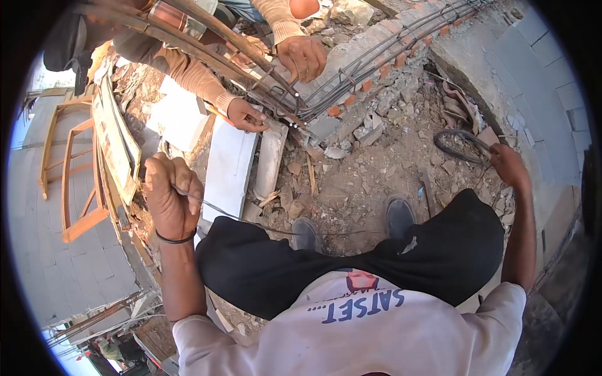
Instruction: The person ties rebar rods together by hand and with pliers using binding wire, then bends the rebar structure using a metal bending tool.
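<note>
My left hand (172, 194), raised at the left with fingers closed, pinches a thin dark wire (216, 207). From there the wire runs down past my knees and over the ground near my shoes. Out at the right, my right hand (506, 164) is closed on a looped coil of dark wire (461, 135) hanging above the rubble. Whether the coil and the thin wire are one piece, I cannot tell. Ahead, a co-worker's hands (303, 57) are at a rusty rebar bundle (269, 84), apart from my own.
Long steel bars (370, 69) lie along a brick and concrete footing (338, 122). A white board (231, 160) and a concrete strip (271, 160) rest left of the rubble (351, 194). Wooden frames (81, 182) lean at far left; grey blockwork (545, 81) stands right.
</note>
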The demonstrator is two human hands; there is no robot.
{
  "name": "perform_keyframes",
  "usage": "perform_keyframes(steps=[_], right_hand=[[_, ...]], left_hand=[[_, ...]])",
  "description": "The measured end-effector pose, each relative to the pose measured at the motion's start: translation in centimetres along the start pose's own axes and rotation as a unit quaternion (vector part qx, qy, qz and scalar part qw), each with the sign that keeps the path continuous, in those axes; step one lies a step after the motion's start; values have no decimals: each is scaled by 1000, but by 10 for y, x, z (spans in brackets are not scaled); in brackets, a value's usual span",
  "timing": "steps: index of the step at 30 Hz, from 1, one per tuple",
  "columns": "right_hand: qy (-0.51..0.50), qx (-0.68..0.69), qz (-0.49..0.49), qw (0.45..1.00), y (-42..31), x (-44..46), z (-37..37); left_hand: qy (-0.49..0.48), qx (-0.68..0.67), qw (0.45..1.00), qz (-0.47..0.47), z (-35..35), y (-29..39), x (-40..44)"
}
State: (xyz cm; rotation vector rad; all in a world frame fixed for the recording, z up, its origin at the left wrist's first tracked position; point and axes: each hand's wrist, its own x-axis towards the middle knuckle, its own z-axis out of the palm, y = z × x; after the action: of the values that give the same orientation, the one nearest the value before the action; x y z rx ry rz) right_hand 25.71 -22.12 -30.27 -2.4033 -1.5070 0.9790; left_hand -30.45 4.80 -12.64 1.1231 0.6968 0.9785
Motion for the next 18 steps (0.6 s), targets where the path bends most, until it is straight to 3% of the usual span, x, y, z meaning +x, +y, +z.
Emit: perform_keyframes(steps=[1, 3, 5, 8, 10, 14, 16, 17, 18], right_hand=[[126, -20, -51, 990, -27, -1, 6], [-27, 247, -173, 953, -111, 1, 14], [-138, 284, -284, 905, -169, 13, 40], [-294, 326, -232, 868, -212, 41, 50], [-398, 476, -230, 750, -230, 50, 57], [-378, 414, -197, 805, -250, 72, 35], [-335, 291, -198, 874, -258, 83, 30], [-342, 281, -201, 874, -254, 100, 46], [-261, 243, -237, 904, -243, 123, 74]], left_hand=[[39, 57, 997, -25, 26, -20, 6], [116, 118, 983, -83, 57, -54, 24], [164, 116, 972, -126, 69, -91, 34], [227, 88, 957, -155, 86, -133, 34], [286, 33, 946, -150, 93, -156, 27], [306, -46, 933, -182, 92, -198, 23], [320, -66, 918, -225, 90, -226, 29], [329, -74, 915, -221, 87, -239, 28], [346, -108, 898, -250, 84, -253, 28]])
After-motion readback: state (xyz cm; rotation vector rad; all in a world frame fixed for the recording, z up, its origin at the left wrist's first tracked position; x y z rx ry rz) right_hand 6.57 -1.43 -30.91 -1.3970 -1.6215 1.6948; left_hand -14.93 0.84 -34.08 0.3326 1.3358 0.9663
